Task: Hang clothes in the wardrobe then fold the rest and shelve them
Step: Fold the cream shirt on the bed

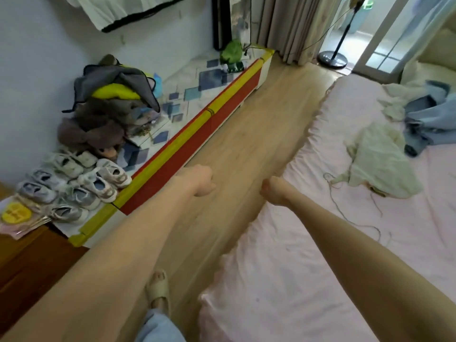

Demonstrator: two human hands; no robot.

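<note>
A single wide-angle view is given from head height, directed forward and steeply down along the strip of wooden floor (237,149) that runs away from the wearer. To the left of that strip a low cabinet (192,134) is taken in, to the right of it a pink-sheeted bed (308,255), and at its far end a curtain (293,25). Both forearms are seen close below the lens, reaching out over the strip, and no second view is provided.

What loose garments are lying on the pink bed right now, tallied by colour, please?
Pale cream garments: 2, one nearer and one farther back
Blue denim garments: 1 heap, possibly more than one piece
Total: 3
</note>
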